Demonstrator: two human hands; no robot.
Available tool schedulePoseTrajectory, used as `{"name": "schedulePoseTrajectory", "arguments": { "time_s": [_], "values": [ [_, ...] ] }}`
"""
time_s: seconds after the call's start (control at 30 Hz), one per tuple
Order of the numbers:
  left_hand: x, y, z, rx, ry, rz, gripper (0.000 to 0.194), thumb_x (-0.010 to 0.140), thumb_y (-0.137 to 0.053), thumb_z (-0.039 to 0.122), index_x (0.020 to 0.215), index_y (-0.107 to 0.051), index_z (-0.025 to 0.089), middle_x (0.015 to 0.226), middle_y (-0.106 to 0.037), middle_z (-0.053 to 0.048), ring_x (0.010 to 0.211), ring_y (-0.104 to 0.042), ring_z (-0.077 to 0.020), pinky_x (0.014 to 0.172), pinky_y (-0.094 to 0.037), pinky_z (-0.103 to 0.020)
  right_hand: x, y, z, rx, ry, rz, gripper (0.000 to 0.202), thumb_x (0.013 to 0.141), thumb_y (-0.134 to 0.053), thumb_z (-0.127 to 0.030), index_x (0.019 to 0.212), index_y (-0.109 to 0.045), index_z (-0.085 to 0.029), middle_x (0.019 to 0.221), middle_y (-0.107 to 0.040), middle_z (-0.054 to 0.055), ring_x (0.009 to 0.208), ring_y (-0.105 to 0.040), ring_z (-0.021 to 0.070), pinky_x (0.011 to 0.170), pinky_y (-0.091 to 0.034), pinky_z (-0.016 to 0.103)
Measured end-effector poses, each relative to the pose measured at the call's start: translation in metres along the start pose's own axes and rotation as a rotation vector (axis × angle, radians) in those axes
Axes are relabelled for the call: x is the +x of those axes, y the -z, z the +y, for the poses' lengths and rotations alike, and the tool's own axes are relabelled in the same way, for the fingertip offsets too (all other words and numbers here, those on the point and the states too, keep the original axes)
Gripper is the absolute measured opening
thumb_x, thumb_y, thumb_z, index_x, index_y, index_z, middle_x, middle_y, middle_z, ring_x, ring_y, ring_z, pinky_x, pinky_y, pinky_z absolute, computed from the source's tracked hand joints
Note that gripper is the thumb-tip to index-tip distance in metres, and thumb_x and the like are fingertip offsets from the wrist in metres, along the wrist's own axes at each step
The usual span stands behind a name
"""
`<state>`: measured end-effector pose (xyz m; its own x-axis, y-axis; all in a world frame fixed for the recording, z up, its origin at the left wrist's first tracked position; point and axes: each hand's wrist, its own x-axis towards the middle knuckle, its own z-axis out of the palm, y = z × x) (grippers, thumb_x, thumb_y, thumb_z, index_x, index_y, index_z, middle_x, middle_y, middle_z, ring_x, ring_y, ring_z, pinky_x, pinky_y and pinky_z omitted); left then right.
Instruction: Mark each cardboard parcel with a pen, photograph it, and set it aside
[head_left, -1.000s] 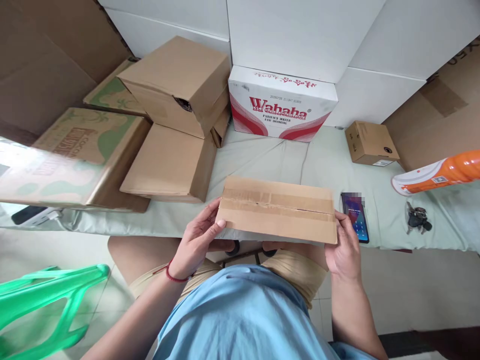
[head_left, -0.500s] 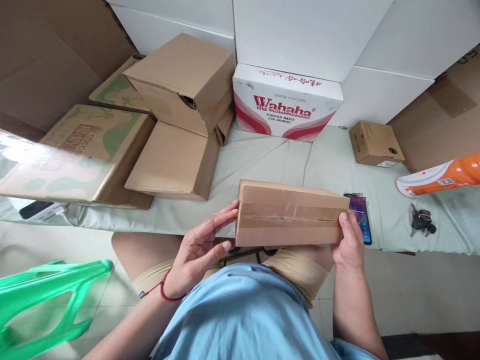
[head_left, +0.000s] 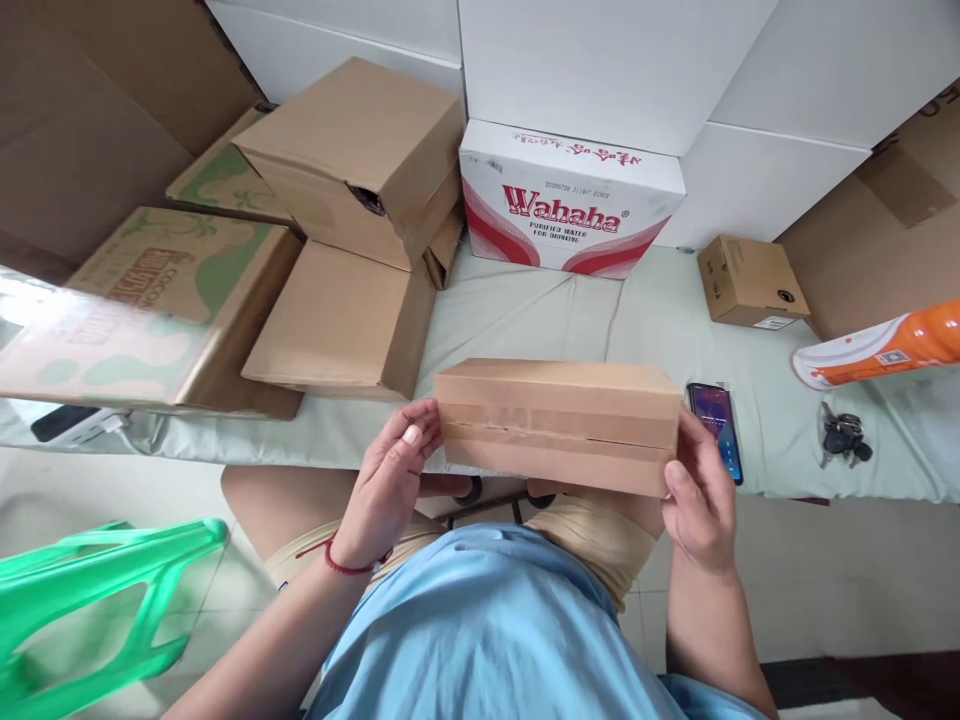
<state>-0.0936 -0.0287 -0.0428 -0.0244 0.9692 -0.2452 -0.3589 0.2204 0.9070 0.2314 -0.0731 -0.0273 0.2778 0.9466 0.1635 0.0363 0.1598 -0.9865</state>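
Note:
A brown cardboard box [head_left: 559, 425] is held level at the table's front edge, its taped seam facing me. My right hand [head_left: 699, 492] grips the right end, thumb on the near face and fingers along the side. At the left end, my left hand [head_left: 397, 465] has its fingers pressed against the box, partly hidden behind the corner, with the thumb up. Just right of the box lies a phone [head_left: 715, 430] with its screen lit.
Several cardboard boxes [head_left: 352, 150] are stacked at the left. A white and red Wahaha carton [head_left: 570, 205] stands at the back. On the right are a small brown box [head_left: 750, 285], an orange bottle [head_left: 877, 350] and keys [head_left: 844, 435]. A green stool [head_left: 142, 590] stands lower left.
The box has shifted left and its right end has turned toward me. My left hand has moved left with it, its fingers more curled. The right thumb sits lower on the box's corner.

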Motion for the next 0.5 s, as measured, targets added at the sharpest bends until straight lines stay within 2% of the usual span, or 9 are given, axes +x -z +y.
{"name": "schedulePoseTrajectory", "arguments": {
  "time_s": [0.07,0.1,0.2,0.3,0.43,0.5],
  "values": [
    [0.004,0.003,-0.003,-0.011,0.044,0.069,0.055,0.084,-0.086,0.065,0.119,-0.077,0.024,0.127,-0.080,-0.008,0.126,-0.070,-0.0264,0.107,-0.054,-0.035,-0.005,-0.004,-0.014,-0.039,0.064,-0.119,0.050,0.100,-0.070,-0.044,0.150,-0.070,-0.034,0.172,-0.051,0.005,0.166,-0.039,0.0371,0.134,-0.037,0.060],
    [0.006,0.005,-0.005,-0.020,0.071,0.096,0.057,0.082,-0.087,0.067,0.118,-0.077,0.024,0.126,-0.079,-0.008,0.126,-0.070,-0.0260,0.107,-0.054,-0.035,-0.007,-0.007,-0.020,-0.070,0.089,-0.150,0.048,0.101,-0.069,-0.042,0.149,-0.071,-0.036,0.173,-0.050,0.003,0.167,-0.037,0.0367,0.134,-0.039,0.061],
    [0.009,0.006,-0.007,-0.071,0.130,0.129,0.056,0.079,-0.089,0.068,0.113,-0.077,0.025,0.125,-0.078,-0.007,0.126,-0.068,-0.0246,0.108,-0.053,-0.033,-0.011,-0.015,-0.030,-0.150,0.164,-0.195,0.048,0.100,-0.072,-0.034,0.148,-0.071,-0.038,0.171,-0.053,0.003,0.165,-0.041,0.0359,0.129,-0.047,0.061],
    [0.011,0.007,-0.008,-0.150,0.147,0.104,0.052,0.081,-0.088,0.065,0.111,-0.078,0.025,0.123,-0.077,-0.006,0.120,-0.069,-0.0215,0.103,-0.056,-0.029,-0.011,-0.022,-0.029,-0.094,0.217,-0.204,0.056,0.097,-0.078,-0.036,0.152,-0.067,-0.039,0.171,-0.053,0.005,0.159,-0.050,0.0343,0.123,-0.055,0.056],
    [0.016,0.008,-0.013,-0.314,0.175,0.078,0.049,0.082,-0.088,0.063,0.107,-0.078,0.021,0.112,-0.076,-0.005,0.105,-0.071,-0.0166,0.095,-0.059,-0.024,-0.016,-0.025,-0.019,0.031,0.121,-0.136,0.075,0.090,-0.088,-0.049,0.159,-0.059,-0.040,0.167,-0.058,0.009,0.146,-0.064,0.0331,0.110,-0.065,0.048],
    [0.018,0.007,-0.019,-0.395,0.155,0.101,0.047,0.082,-0.088,0.062,0.101,-0.076,0.021,0.104,-0.076,-0.003,0.097,-0.071,-0.0152,0.090,-0.061,-0.024,-0.020,-0.025,-0.013,0.037,0.018,-0.186,0.074,0.090,-0.086,-0.058,0.157,-0.063,-0.034,0.158,-0.066,0.013,0.141,-0.068,0.0355,0.105,-0.066,0.048]
  ]
}}
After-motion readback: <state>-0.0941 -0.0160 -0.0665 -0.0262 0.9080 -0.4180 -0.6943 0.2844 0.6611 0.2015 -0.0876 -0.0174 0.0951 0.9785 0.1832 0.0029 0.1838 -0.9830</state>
